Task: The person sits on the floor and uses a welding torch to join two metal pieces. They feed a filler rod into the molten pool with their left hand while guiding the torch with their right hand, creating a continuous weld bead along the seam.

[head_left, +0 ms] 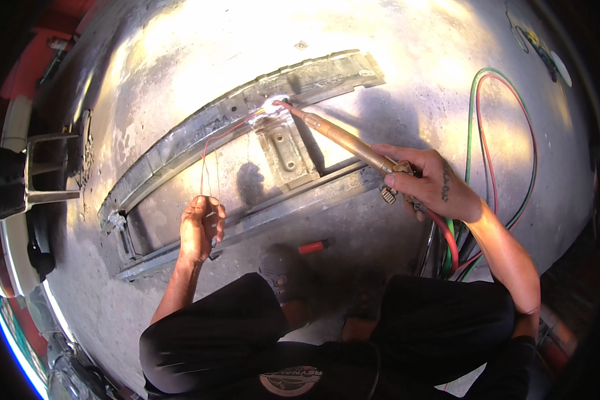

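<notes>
My right hand [428, 179] grips a brass-coloured gas torch [343, 140] by its valve end. The torch tip touches or almost touches a bright glowing spot on a curved grey metal frame [180, 153], where a bracket [283, 150] joins it. Between the thumb and fingers of my left hand [202, 227] is a thin, bent filler rod [228, 130]. Its far end reaches the glowing spot, and its near part is folded into strands by my fingers. The metal frame lies on the floor, with a straight rail [247, 223] on its near side.
A green hose [471, 127] and a red hose [490, 150] run from the torch and loop over the floor at right. A red cylindrical object [313, 247] lies before my feet. At left stands a metal bracket-like frame [53, 197]. A yellow-and-black tool [540, 50] lies far right.
</notes>
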Demonstrator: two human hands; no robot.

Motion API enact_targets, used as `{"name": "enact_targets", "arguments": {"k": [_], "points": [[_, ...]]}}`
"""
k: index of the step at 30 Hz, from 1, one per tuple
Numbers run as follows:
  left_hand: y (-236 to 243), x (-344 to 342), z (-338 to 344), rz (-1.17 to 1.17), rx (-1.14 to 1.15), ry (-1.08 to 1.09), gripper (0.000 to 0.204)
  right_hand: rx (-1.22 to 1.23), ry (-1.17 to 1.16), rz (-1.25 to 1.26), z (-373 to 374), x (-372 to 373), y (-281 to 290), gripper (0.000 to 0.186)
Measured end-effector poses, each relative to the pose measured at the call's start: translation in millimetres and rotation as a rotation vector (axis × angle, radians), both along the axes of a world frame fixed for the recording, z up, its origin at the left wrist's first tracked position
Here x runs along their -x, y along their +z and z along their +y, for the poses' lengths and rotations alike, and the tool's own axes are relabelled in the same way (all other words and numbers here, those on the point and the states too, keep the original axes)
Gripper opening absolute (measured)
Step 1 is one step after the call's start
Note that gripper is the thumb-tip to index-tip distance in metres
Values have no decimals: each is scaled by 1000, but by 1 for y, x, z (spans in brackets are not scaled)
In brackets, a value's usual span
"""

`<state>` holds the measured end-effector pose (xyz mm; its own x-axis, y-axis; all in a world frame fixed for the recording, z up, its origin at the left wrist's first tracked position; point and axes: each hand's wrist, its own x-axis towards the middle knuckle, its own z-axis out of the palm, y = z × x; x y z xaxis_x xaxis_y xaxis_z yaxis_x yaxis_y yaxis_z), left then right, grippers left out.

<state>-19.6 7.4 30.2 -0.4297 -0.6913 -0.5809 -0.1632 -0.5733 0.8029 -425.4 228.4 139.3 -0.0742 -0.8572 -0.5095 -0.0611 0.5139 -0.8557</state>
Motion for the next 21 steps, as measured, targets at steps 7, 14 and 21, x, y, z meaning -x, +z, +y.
{"name": "enact_targets", "arguments": {"k": [7,14,21], "points": [[-3,-1,-2,-19,10,-24,34,3,0,0,0,0,1,54],[-2,-1,-1,-19,11,-18,34,6,-1,-6,0,0,-1,54],[-2,0,-1,-14,14,-20,34,11,8,-2,0,1,0,55]]}}
